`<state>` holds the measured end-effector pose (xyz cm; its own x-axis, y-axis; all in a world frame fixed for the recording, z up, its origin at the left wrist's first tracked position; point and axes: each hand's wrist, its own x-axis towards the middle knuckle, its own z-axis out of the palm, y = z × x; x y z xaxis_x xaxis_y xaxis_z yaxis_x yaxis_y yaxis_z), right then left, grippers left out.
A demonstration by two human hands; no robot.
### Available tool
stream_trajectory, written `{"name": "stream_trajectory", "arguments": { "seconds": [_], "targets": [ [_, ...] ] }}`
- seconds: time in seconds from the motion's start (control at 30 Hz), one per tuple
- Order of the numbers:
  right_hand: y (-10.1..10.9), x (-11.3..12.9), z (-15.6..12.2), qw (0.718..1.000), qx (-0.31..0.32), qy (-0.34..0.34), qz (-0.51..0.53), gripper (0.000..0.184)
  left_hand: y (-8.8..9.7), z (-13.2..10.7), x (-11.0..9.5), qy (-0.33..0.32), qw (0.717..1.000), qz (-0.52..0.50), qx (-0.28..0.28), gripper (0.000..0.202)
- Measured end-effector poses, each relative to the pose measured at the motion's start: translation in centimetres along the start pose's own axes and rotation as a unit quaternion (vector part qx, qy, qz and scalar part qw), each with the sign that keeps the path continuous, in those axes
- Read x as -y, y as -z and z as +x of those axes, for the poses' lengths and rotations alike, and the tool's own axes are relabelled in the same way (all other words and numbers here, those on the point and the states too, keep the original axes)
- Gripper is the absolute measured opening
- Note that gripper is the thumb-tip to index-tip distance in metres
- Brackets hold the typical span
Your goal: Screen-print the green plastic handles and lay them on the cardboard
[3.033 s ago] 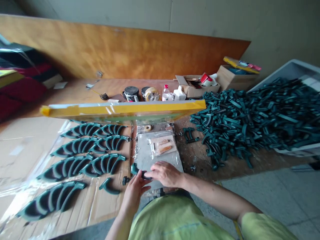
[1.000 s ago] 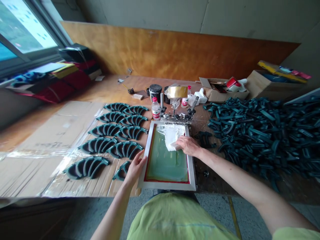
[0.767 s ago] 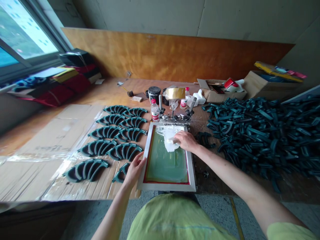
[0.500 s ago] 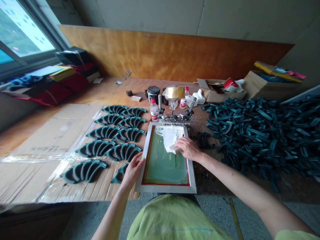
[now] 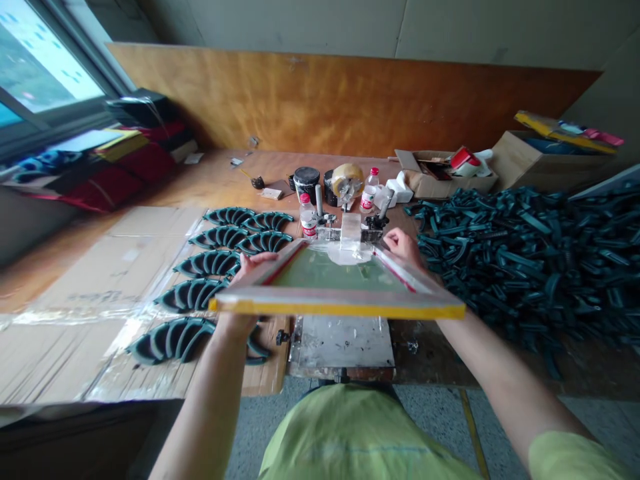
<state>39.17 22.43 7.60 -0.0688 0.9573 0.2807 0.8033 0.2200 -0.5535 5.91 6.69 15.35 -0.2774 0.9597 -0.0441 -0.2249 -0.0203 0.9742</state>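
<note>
A screen-printing frame (image 5: 340, 303) is tilted, its front edge raised and its back end at the hinge clamps (image 5: 373, 227). My left hand (image 5: 253, 265) is closed on the frame's left side, the thumb along the top. My right hand (image 5: 404, 247) is beside the right rail near the back, fingers curled; what they hold, if anything, is hidden. A squeegee (image 5: 351, 230) stands at the back of the mesh, by white ink (image 5: 345, 253). Below the raised edge a metal base plate (image 5: 345, 343) shows, with a small dark mark on it.
Fanned dark-green curved plastic parts (image 5: 175, 340) lie in rows on cardboard (image 5: 110, 293) at left. A large heap of such parts (image 5: 510, 267) is at right. Bottles (image 5: 309, 217), a black tub (image 5: 306, 181), a tape roll (image 5: 347, 179) and an open carton (image 5: 440, 190) stand behind.
The frame's front edge has risen from the base plate. My right hand has let go of the squeegee and moved right and back. My left hand has moved forward along the frame.
</note>
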Motion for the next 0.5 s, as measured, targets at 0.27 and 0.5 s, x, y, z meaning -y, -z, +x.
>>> {"name": "stream_trajectory", "arguments": {
  "seconds": [0.27, 0.5],
  "targets": [
    [-4.3, 0.0, -8.6, 0.980, 0.158, 0.115, -0.046, 0.030, -4.1, 3.4, -2.4, -0.052, 0.992, -0.101, -0.050, 0.034],
    [-3.7, 7.7, -13.8, 0.962, 0.104, 0.249, -0.033, 0.009, -4.3, -6.7, 8.7, 0.348, 0.935, -0.033, 0.067, 0.043]
  ]
}}
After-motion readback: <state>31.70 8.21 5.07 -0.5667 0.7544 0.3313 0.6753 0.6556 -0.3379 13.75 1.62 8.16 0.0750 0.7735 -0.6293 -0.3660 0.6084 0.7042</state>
